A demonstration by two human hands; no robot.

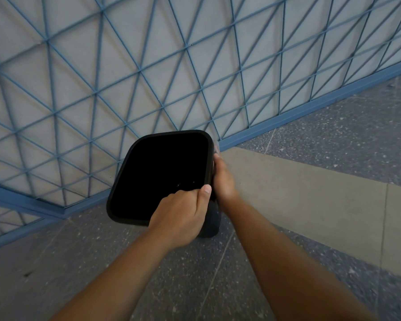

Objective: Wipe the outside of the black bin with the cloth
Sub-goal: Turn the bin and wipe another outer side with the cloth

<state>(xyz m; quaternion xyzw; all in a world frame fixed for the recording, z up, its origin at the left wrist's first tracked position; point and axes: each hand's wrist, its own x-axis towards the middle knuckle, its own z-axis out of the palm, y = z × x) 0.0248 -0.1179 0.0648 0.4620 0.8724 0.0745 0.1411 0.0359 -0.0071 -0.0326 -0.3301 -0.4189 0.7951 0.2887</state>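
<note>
The black bin (162, 174) stands on the floor in a corner, seen from above with its dark opening facing me. My left hand (181, 216) grips the near right corner of its rim, thumb on top. My right hand (222, 179) presses against the bin's right outer side, fingers curled. A small grey scrap of cloth (216, 148) shows just above those fingers; most of it is hidden behind the hand and the bin.
Pale wall panels with a blue diagonal grid (148, 77) and a blue skirting (310, 112) close the corner behind and left of the bin. The speckled grey floor (195, 274) spreads toward me, with a plain beige strip (310, 198) to the right.
</note>
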